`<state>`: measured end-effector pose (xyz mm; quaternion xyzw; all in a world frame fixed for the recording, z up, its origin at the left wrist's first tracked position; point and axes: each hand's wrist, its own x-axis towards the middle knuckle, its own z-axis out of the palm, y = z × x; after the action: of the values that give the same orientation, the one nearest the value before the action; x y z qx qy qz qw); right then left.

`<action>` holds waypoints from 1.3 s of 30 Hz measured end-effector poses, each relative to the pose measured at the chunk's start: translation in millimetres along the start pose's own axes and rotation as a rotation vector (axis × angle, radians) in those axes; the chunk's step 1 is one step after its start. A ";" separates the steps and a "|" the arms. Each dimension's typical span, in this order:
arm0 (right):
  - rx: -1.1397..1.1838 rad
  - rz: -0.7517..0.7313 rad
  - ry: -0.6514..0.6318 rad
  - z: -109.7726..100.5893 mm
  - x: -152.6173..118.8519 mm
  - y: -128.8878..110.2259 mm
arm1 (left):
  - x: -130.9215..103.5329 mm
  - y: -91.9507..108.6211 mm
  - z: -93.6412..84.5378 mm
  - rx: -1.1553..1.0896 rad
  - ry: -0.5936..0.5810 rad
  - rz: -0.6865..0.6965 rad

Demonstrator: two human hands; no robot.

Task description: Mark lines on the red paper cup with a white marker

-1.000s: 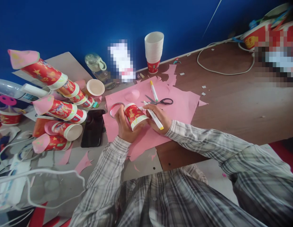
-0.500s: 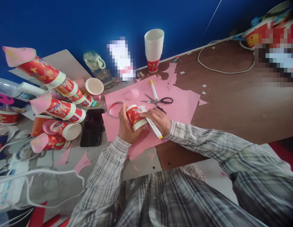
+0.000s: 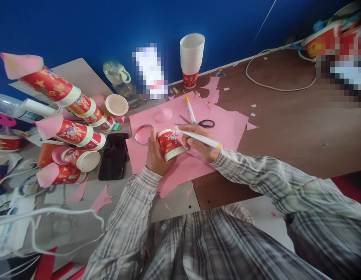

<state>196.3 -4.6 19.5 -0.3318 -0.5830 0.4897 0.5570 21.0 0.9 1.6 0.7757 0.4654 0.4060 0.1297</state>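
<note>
My left hand (image 3: 158,156) is wrapped round a red patterned paper cup (image 3: 169,144), which it holds tilted above pink paper (image 3: 221,134). In my right hand (image 3: 199,144) is a white marker (image 3: 202,138) with a yellow end, its other end pointing at the cup's side near the base. Whether the tip touches the cup I cannot tell. Just behind the right hand lie black-handled scissors (image 3: 206,123), partly hidden by it. A second marker (image 3: 190,110), a roll of tape (image 3: 144,134) and a small pink paper cone (image 3: 163,115) rest on the pink paper.
Paper-cup rockets with pink cones (image 3: 63,130) crowd the left side, beside a black phone (image 3: 113,156). Stacked cups (image 3: 192,58), an open cup (image 3: 116,105) and a clear bottle (image 3: 118,77) stand at the back. A white cable (image 3: 281,90) loops on the right.
My right hand has drawn back to the right from the cup, and the marker has swung to a flatter angle. The left hand still holds the cup in nearly the same place.
</note>
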 end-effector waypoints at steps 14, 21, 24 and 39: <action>0.109 0.087 0.015 3.0 2.4 6.1 | -1.3 2.3 0.4 0.039 -0.018 0.012; 0.119 0.122 -0.020 1.9 4.0 -0.9 | -2.0 2.6 1.6 0.102 0.025 0.041; 0.159 0.134 -0.011 2.1 5.0 0.9 | -2.2 2.0 1.1 0.094 0.008 0.049; 0.281 0.180 0.030 1.7 9.4 3.8 | -0.7 2.7 -0.8 0.076 -0.021 0.043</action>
<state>192.5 4.9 19.2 -0.3087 -0.4684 0.6094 0.5603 21.8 -1.2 3.3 0.7941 0.4624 0.3826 0.0961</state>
